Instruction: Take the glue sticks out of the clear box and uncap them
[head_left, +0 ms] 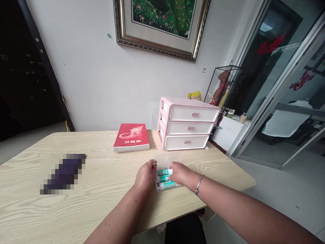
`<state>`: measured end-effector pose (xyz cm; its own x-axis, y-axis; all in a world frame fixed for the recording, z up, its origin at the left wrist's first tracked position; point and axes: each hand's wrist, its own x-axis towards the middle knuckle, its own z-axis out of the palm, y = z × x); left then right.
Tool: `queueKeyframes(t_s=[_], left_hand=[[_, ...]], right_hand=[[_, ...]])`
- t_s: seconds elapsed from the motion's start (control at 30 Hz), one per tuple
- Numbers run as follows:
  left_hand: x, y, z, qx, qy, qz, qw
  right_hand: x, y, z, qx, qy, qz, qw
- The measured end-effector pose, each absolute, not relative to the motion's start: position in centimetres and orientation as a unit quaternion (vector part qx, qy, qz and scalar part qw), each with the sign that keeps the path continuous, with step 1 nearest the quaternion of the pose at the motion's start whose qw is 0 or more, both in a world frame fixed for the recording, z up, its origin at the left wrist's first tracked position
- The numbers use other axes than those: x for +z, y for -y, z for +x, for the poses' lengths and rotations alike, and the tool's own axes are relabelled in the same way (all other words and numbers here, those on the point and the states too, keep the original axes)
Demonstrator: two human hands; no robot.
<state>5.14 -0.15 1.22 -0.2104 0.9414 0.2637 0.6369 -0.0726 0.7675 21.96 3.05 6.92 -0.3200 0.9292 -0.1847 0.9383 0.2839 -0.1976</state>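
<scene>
A clear plastic box [156, 181] of green-and-white tubes [164, 178] sits on the bench [101, 162], at six o'clock from a pink drawer unit [189, 123]; its edge is pinched by the left hand [146, 174], and the top tube by the right hand [179, 173].

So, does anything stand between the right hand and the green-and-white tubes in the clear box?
Nothing visible does: the right hand touches the top green-and-white tube in the clear plastic box. The box's translucent lid seems raised behind the tubes, not in the hand's way.
</scene>
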Motion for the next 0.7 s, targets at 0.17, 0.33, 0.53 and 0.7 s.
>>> queueKeyframes(t_s=[0.17, 0.33, 0.53, 0.7], left_hand=[[1.4, 0.2, 5.3, 0.414, -0.66, 0.602, 0.173], [1.4, 0.1, 5.2, 0.4, -0.67, 0.599, 0.178], [1.5, 0.3, 5.3, 0.392, -0.675, 0.599, 0.179], [1.6, 0.4, 5.4, 0.384, -0.679, 0.599, 0.182]], right_hand=[[6.5, -3.1, 22.3, -0.162, -0.783, 0.6, -0.001], [6.7, -3.5, 22.3, -0.162, -0.777, 0.608, 0.004], [7.8, -3.3, 22.6, -0.153, -0.8, 0.579, 0.032], [8.1, -2.6, 22.8, -0.14, -0.826, 0.545, 0.042]])
